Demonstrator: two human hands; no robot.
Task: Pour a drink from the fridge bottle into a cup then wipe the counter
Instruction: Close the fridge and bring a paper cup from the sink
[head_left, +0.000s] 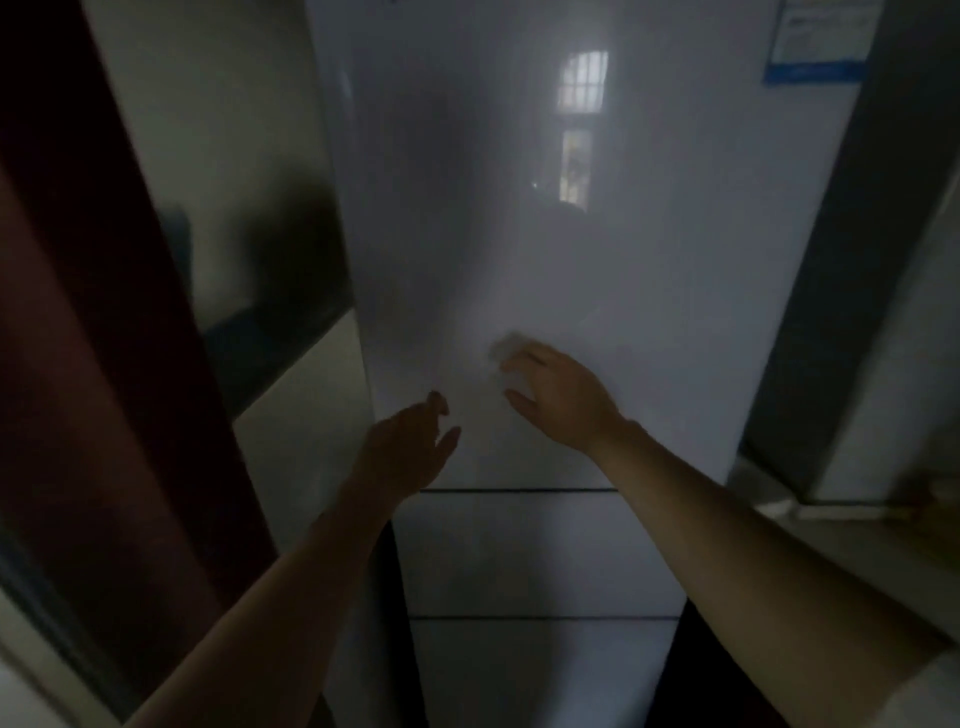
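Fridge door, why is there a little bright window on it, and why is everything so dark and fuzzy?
Head view: the room is dim, so the shiny fridge door mirrors a bright barred window. Head view: the right hand looks smeared by motion blur, and the left hand sits in shadow. Head view: the wide lens makes straight edges lean.

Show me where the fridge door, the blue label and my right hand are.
fridge door (519, 260), head view, middle of upper panel.
blue label (821, 47), head view, sticker centre.
right hand (563, 400), head view, back of hand.
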